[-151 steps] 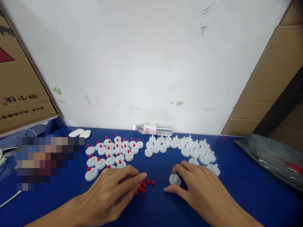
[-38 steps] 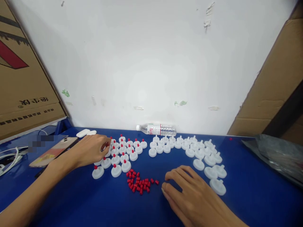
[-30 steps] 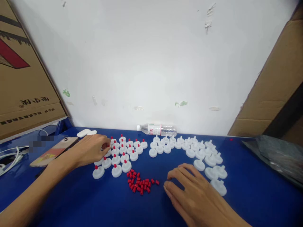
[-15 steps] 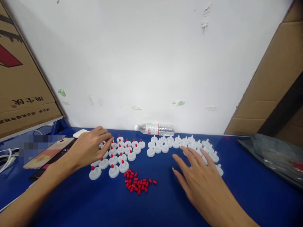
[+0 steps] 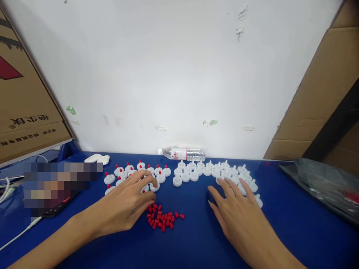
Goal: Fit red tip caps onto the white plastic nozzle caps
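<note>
My left hand [image 5: 123, 205] is over the front of the left group, fingers bent and apart with nothing visible in them. Its thumb and index tips are just above the back edge of a loose pile of small red caps [image 5: 163, 217]. Partly hidden under this hand, several white round lids with red-capped spouts [image 5: 109, 178] stand upright. My right hand [image 5: 238, 209] is open, its spread fingertips over the front of a group of white lids with bare spouts [image 5: 185, 176]. Whether those fingertips touch the lids I cannot tell.
A clear plastic bottle [image 5: 193, 154] lies on its side against the white wall. Cardboard stands at the left [image 5: 30, 89] and right [image 5: 314, 86]. A grey plastic bag [image 5: 316, 183] is on the blue table's right side. A white cable [image 5: 22, 233] and white case [image 5: 102, 160] are left.
My left hand has moved right and toward me, from the back left lids to the pile of red caps. My right hand has stayed nearly still.
</note>
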`<action>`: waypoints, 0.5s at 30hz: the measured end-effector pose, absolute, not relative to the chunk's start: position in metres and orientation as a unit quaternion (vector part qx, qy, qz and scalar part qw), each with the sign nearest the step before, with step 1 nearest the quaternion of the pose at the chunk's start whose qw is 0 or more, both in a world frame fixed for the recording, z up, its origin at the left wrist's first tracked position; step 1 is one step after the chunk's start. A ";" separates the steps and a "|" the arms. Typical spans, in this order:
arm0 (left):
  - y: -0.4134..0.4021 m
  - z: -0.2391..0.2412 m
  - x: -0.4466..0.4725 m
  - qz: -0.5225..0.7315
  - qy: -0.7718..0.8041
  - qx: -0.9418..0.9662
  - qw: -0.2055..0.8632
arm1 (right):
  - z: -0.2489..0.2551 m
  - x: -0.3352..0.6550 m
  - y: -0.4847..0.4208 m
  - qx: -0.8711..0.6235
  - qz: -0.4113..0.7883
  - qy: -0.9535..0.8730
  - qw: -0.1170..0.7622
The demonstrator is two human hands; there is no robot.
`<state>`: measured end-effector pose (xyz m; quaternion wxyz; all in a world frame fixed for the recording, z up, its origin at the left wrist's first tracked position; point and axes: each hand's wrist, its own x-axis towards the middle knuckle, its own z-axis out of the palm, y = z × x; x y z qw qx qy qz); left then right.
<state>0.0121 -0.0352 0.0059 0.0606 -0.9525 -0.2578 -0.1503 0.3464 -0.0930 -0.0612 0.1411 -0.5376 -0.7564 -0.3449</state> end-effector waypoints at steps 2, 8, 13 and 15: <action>-0.034 0.006 0.011 -0.141 -0.257 -0.954 0.060 | -0.062 0.350 -0.093 -0.558 -0.354 -0.738 0.135; -0.028 -0.004 0.006 -0.138 -0.259 -0.954 0.061 | -0.071 0.361 -0.089 -0.603 -0.370 -0.701 0.090; -0.020 -0.015 0.002 -0.137 -0.254 -0.956 0.057 | -0.070 0.359 -0.087 -0.596 -0.347 -0.718 0.097; -0.017 -0.018 0.002 -0.139 -0.253 -0.956 0.057 | -0.068 0.358 -0.088 -0.592 -0.356 -0.716 0.101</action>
